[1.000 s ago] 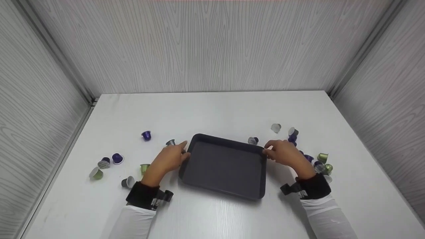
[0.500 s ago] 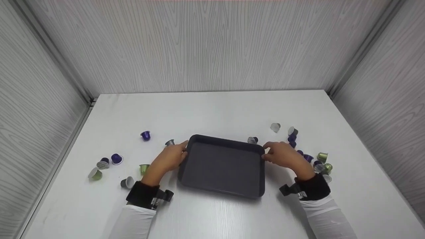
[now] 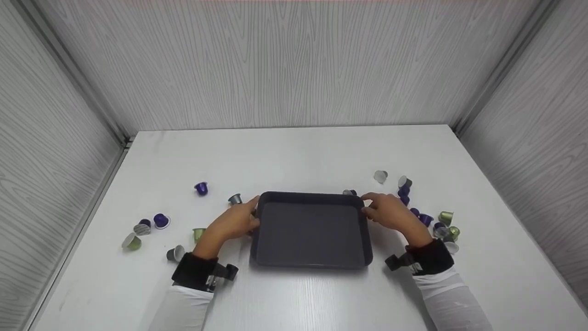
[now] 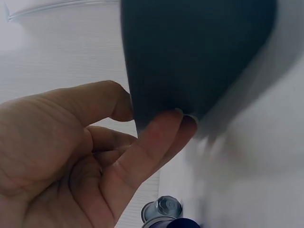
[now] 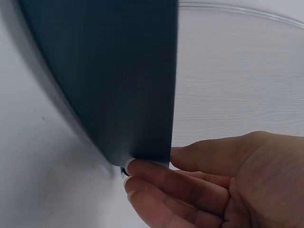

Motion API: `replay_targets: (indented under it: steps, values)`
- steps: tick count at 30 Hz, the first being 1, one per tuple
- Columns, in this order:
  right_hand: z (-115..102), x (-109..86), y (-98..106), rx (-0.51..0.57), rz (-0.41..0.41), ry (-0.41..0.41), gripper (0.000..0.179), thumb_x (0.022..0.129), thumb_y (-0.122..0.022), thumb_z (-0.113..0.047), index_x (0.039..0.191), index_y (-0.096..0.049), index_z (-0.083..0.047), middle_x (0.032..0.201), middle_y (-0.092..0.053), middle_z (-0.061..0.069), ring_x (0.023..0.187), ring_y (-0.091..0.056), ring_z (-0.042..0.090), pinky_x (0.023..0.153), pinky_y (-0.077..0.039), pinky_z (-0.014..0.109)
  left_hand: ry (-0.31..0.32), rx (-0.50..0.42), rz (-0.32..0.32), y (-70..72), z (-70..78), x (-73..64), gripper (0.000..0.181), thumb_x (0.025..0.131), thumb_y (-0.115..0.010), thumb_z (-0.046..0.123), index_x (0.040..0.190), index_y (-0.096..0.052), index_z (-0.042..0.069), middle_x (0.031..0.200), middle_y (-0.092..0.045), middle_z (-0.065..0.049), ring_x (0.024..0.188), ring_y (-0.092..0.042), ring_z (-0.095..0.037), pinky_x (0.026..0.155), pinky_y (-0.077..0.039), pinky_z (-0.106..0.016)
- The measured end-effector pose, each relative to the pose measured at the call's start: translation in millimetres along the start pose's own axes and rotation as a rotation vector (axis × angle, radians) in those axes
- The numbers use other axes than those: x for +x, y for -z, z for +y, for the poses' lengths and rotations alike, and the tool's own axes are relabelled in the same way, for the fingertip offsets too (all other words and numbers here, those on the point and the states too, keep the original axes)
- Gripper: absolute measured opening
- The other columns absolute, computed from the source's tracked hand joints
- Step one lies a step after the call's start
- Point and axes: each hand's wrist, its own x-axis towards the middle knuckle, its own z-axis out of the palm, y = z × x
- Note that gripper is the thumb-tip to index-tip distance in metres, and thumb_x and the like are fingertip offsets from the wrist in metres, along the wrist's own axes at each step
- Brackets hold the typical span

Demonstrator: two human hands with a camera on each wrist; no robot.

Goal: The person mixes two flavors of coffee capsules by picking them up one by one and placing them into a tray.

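Observation:
A dark grey rectangular baking tray [image 3: 312, 234] lies in the middle of the white table, its long sides nearly level across the head view. My left hand [image 3: 234, 219] pinches its left rim near the far corner, thumb on the inner side and fingers under the outside in the left wrist view. On the other side my right hand [image 3: 389, 211] pinches the right rim near the far corner. In the right wrist view its fingertips [image 5: 142, 166] reach against the tray's outer wall. A silver coffee capsule [image 3: 235, 199] lies just beyond my left hand.
Several coffee capsules lie at the left, among them a purple one [image 3: 201, 188] and a green one [image 3: 132, 242]. More are clustered at the right, including a green capsule [image 3: 445, 217]. One capsule [image 3: 349, 192] sits behind the tray's far rim. Panelled walls enclose the table.
The tray has turned from slanted to nearly square with the table, its left side coming nearer and its right side moving slightly away. Both hands stayed on its rim; the capsules lie as before.

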Motion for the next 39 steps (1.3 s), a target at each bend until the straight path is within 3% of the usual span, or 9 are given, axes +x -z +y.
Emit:
replay_targets:
  steps: [4,10,16,20,27,35,39]
  values:
    - [1.0,1.9,1.3,0.005,0.001,-0.018,0.037,0.096,-0.059,-0.015,0.131,-0.059,-0.002,0.079,-0.070,0.002,0.066,-0.061,0.014,0.056,-0.047,0.031,0.001,-0.074,-0.015,1.3,-2.1,-1.2,0.072,0.088,-0.063,0.008,0.151,-0.030,0.000,0.117,-0.065,-0.017,0.074,-0.066,-0.015,0.074,-0.053,-0.036]
    - [0.8,2.4,2.8,0.013,-0.011,-0.030,0.037,0.096,-0.059,-0.014,0.131,-0.059,-0.003,0.089,-0.072,0.007,0.072,-0.065,0.016,0.059,-0.050,0.032,-0.012,-0.126,-0.031,4.3,-3.3,-3.9,0.074,0.087,-0.068,0.007,0.150,-0.031,-0.003,0.123,-0.062,-0.020,0.075,-0.069,-0.015,0.075,-0.054,-0.035]
    - [2.1,1.9,2.3,0.003,0.028,0.018,0.036,0.095,-0.062,-0.014,0.129,-0.060,-0.003,0.090,-0.073,0.008,0.069,-0.063,0.014,0.056,-0.049,0.031,-0.035,-0.120,0.037,3.8,-2.6,-1.8,0.066,0.094,-0.064,0.012,0.150,-0.032,-0.001,0.131,-0.058,-0.021,0.074,-0.070,-0.017,0.072,-0.056,-0.035]
    - [4.7,3.2,0.3,0.003,0.061,0.055,0.034,0.095,-0.062,-0.012,0.127,-0.060,-0.002,0.091,-0.073,0.010,0.068,-0.064,0.015,0.055,-0.048,0.031,-0.019,-0.125,0.069,1.7,-4.0,1.2,0.063,0.096,-0.063,0.014,0.150,-0.034,0.000,0.133,-0.056,-0.020,0.075,-0.070,-0.018,0.070,-0.056,-0.035]
    - [5.5,4.8,-2.3,0.025,0.078,0.046,0.032,0.095,-0.060,-0.010,0.126,-0.062,-0.001,0.092,-0.073,0.011,0.069,-0.065,0.016,0.056,-0.048,0.031,0.012,-0.106,0.069,-5.2,-3.5,5.0,0.062,0.096,-0.063,0.016,0.150,-0.036,0.003,0.132,-0.058,-0.022,0.070,-0.070,-0.016,0.071,-0.056,-0.035]
    - [9.6,13.8,-0.3,-0.014,0.100,0.049,0.031,0.094,-0.058,-0.009,0.124,-0.062,0.000,0.091,-0.073,0.012,0.069,-0.065,0.017,0.061,-0.050,0.035,0.004,0.013,0.124,-8.5,-0.1,14.3,0.060,0.096,-0.062,0.018,0.149,-0.039,0.003,0.128,-0.060,-0.022,0.097,-0.065,-0.030,0.088,-0.051,-0.046]
    - [11.5,19.8,1.3,-0.024,0.092,0.038,0.032,0.095,-0.057,-0.010,0.125,-0.061,0.000,0.092,-0.072,0.013,0.070,-0.066,0.018,0.061,-0.050,0.035,-0.007,0.011,0.143,-8.1,-1.1,19.4,0.059,0.095,-0.062,0.017,0.148,-0.040,0.003,0.127,-0.061,-0.021,0.092,-0.065,-0.030,0.085,-0.051,-0.045]
